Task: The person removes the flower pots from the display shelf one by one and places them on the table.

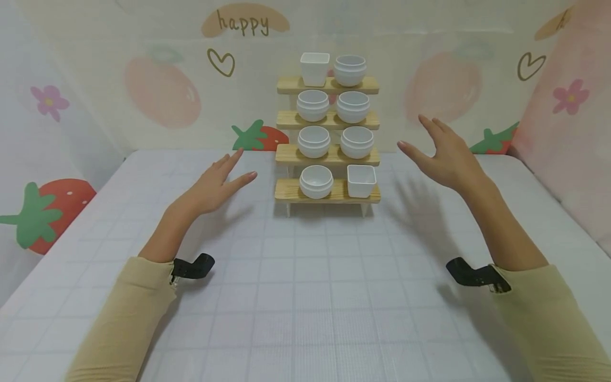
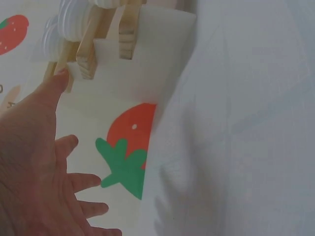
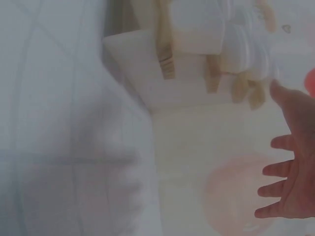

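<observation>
A stepped wooden shelf stand [image 1: 280, 191] with white side panels stands at the back of the table. Each of its steps bears two white cups. Most are round bowls, such as one on the lowest step [image 1: 316, 182]. Square cups stand at top left [image 1: 315, 69] and bottom right [image 1: 361, 181]. My left hand [image 1: 210, 185] hovers left of the stand, fingers spread and touching nothing. On the other side my right hand [image 1: 448, 154] is raised, fingers straight, apart from the stand. Both wrist views show the palms facing the stand with nothing held.
A white tabletop [image 1: 296, 297] with a faint grid spreads in front of the stand. Behind it hangs a printed backdrop [image 1: 167, 32] with fruit and hearts. Side curtains [image 1: 568, 159] border the table. A black wrist mount [image 1: 193, 266] sticks out from the left sleeve, another [image 1: 477, 276] from the right.
</observation>
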Motion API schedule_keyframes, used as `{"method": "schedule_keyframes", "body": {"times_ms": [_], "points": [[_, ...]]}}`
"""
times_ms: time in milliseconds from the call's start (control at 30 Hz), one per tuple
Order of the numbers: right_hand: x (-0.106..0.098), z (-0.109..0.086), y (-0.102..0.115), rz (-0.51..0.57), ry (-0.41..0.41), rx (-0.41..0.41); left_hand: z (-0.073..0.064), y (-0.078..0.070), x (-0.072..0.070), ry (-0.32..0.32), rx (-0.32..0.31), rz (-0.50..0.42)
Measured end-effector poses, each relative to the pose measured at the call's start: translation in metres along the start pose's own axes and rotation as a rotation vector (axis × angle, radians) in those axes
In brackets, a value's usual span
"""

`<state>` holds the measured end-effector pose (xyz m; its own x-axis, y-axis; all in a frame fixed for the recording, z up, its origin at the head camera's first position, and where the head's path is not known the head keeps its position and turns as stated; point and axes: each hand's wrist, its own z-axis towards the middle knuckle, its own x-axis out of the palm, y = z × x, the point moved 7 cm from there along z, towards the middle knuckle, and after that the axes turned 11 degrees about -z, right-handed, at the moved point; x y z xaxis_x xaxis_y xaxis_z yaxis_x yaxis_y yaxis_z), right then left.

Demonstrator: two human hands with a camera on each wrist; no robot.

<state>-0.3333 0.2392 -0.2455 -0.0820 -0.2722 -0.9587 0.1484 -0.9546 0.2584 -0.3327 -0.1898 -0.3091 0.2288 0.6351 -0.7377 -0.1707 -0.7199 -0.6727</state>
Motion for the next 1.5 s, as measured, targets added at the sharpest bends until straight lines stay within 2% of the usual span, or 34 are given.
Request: {"method": "schedule_keyframes", "body": {"times_ms": [567,1000,1100,1300,1500], "points": [[-0.019,0.011,0.019,0.037,-0.047,-0.042,0.003,-0.002,0.009,0.040,0.011,-0.076],[-0.033,0.022,0.037,0.083,-0.062,-0.041,0.003,-0.008,0.015,-0.013,0.001,-0.237],[-0.037,0.025,0.041,0.103,-0.073,-0.045,0.004,-0.009,0.017,-0.015,0.007,-0.316],[-0.045,0.031,0.051,0.159,-0.102,-0.044,0.007,-0.009,0.024,0.016,0.023,-0.537],[-0.052,0.036,0.063,0.181,-0.123,-0.052,0.009,-0.010,0.027,0.030,0.034,-0.658]]}}
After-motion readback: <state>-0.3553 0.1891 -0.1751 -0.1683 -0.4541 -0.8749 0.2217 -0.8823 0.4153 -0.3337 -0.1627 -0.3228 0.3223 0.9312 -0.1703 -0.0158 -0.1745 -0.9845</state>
